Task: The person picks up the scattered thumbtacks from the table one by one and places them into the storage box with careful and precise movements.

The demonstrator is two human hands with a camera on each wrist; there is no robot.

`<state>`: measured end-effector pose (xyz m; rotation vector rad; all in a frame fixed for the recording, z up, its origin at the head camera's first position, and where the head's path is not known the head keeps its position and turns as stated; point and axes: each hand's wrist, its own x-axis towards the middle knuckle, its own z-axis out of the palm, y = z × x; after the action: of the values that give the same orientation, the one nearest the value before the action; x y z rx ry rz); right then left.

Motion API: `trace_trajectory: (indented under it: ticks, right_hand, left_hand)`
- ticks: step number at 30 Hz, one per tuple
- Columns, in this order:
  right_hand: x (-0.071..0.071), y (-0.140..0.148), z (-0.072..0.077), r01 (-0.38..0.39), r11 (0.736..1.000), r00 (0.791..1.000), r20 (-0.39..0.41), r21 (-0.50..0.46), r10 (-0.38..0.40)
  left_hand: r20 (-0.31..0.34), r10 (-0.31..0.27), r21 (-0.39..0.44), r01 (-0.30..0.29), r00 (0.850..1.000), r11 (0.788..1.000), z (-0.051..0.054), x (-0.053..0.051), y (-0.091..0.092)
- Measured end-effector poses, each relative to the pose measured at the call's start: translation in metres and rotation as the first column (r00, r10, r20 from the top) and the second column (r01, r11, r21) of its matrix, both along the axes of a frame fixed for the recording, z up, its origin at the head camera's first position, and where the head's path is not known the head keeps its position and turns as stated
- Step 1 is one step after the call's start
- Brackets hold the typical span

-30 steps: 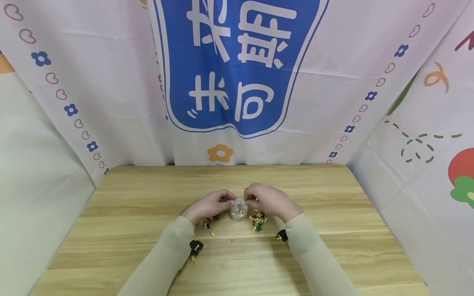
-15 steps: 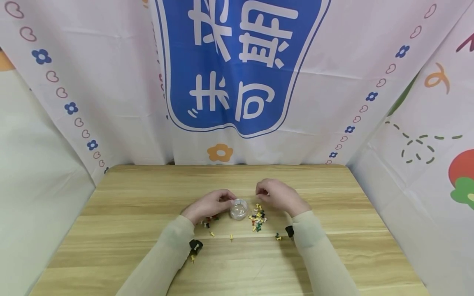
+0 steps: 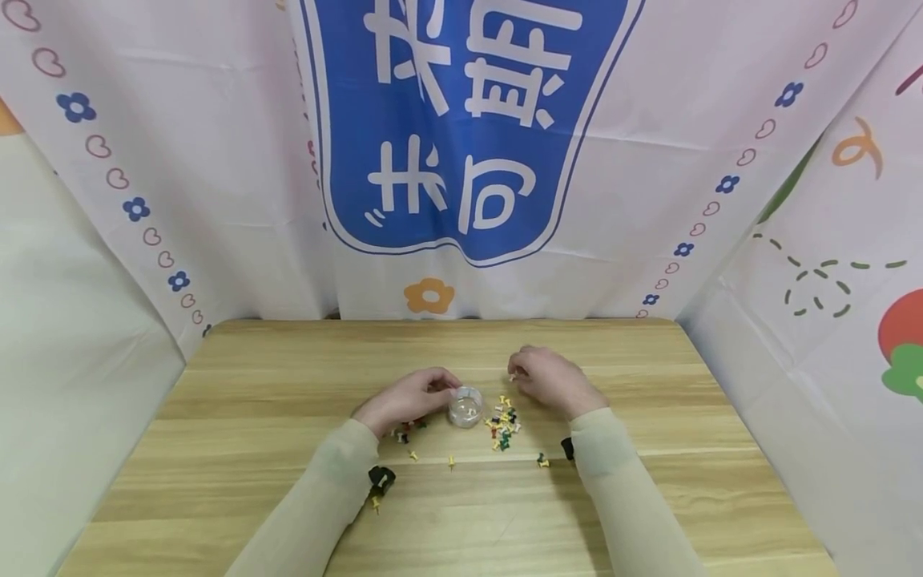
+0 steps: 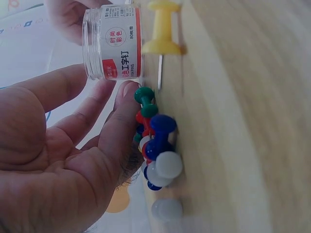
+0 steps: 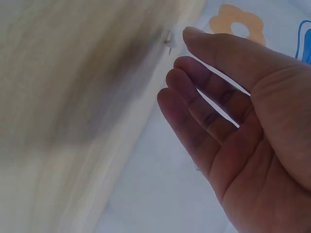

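A clear round push pin jar [image 3: 465,413] stands uncapped on the table, its printed label visible in the left wrist view. A light pin shows inside it. My left hand [image 3: 413,398] holds the jar's left side between thumb and fingertips. Beside and beneath that hand lie several green, red, blue and white push pins [image 4: 163,136]. To the right, my right hand [image 3: 551,381] hovers low, its fingers relaxed and slightly curved. Just off its fingertips is a white push pin [image 5: 169,41], with a small gap between them in the right wrist view.
A mixed pile of push pins [image 3: 502,425] lies right of the jar. Loose yellow pins [image 3: 452,462] are scattered in front, and a green and yellow pair [image 3: 542,461] sits near the right sleeve. A printed cloth [image 3: 274,240] hangs behind the wooden table [image 3: 288,344].
My right hand has left the jar's rim and moved right and slightly back, to beside the white push pin. My left hand has stayed at the jar.
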<state>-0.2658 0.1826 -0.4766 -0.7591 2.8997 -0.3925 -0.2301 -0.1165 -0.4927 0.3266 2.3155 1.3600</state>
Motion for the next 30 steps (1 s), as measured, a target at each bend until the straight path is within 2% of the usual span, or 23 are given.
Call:
trace_trajectory:
  ticks: [14,30]
  right_hand:
    - [0.0000,-0.0012,-0.0039,-0.017,0.999,1.000,-0.001,0.031,0.017]
    - [-0.0020,0.0029,-0.0065,-0.026,0.999,0.998,0.055,0.022,0.025]
  left_hand:
    - [-0.011,-0.001,-0.025,0.001,1.000,1.000,0.0022,-0.0007,0.0005]
    - [-0.025,-0.015,-0.034,0.014,1.000,0.999,0.0005,-0.0010,0.0005]
